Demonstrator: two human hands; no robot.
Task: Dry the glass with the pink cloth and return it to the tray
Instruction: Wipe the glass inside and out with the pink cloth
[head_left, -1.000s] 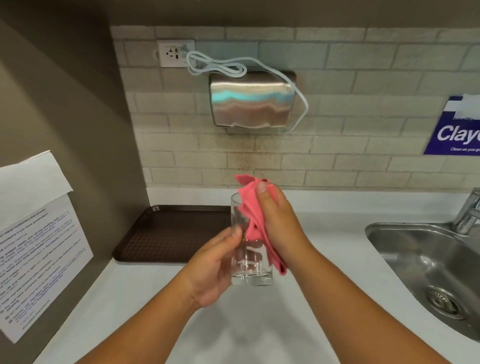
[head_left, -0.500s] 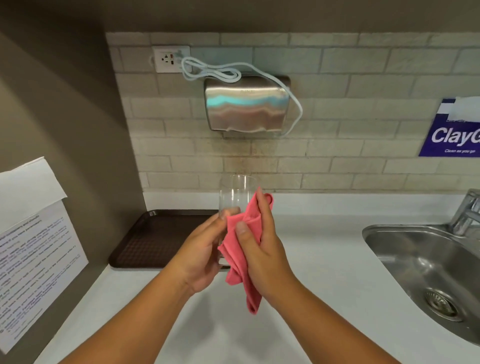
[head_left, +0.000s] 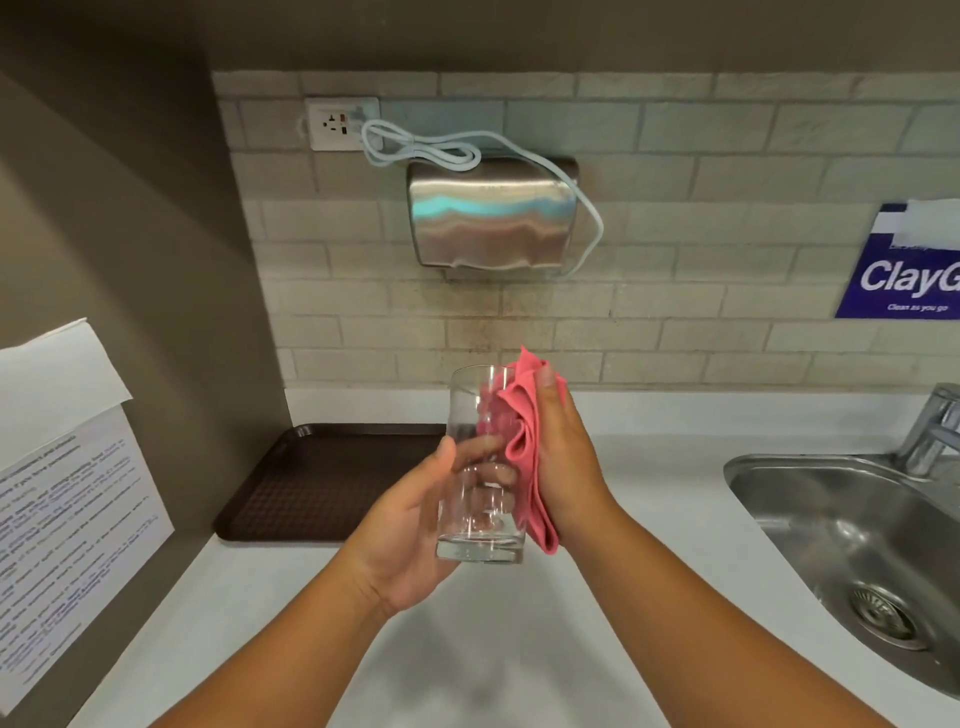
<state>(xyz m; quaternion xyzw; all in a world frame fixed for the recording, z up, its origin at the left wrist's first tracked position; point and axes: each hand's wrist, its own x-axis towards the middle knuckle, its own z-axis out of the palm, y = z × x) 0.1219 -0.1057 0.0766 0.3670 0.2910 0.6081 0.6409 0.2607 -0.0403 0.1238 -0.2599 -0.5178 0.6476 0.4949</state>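
Countertop (head_left: 291, 613): pale and smooth, running from the brown side wall on the left to the sink on the right; both forearms reach over it from the near edge.
Back wall (head_left: 675, 291): light brick-shaped tiles, with a steel wall unit (head_left: 491, 215) mounted above the hands and a white cable (head_left: 431, 150) looping from it to a socket (head_left: 340, 123) at the upper left.
Sink (head_left: 852, 530): stainless steel, set into the counter on the right, drain strainer (head_left: 885, 616) in its floor, a chrome tap (head_left: 935, 431) at its far rim.
Tray (head_left: 322, 483): dark brown, textured floor, lying flat on the counter in the far left corner against the walls; nothing visible on the part in view.
Paper notices (head_left: 62, 499): printed sheets on the left wall, text too small to read.
Blue sign (head_left: 904, 270): on the right of the tiles, partly cut off by the frame edge.
Left hand (head_left: 410, 535): fingers curled round the lower half of the glass, thumb on the near side, fingers seen through the far side.
Right hand (head_left: 563, 462): fingers fairly straight, pressing the cloth flat against the glass's right side.
Glass (head_left: 480, 467): clear straight tumbler, upright, held in the air over the counter, just right of the tray and not on it.
Pink cloth (head_left: 527, 452): folded, sandwiched between right palm and glass, its top corner poking above the fingertips, its lower end hanging by the base.
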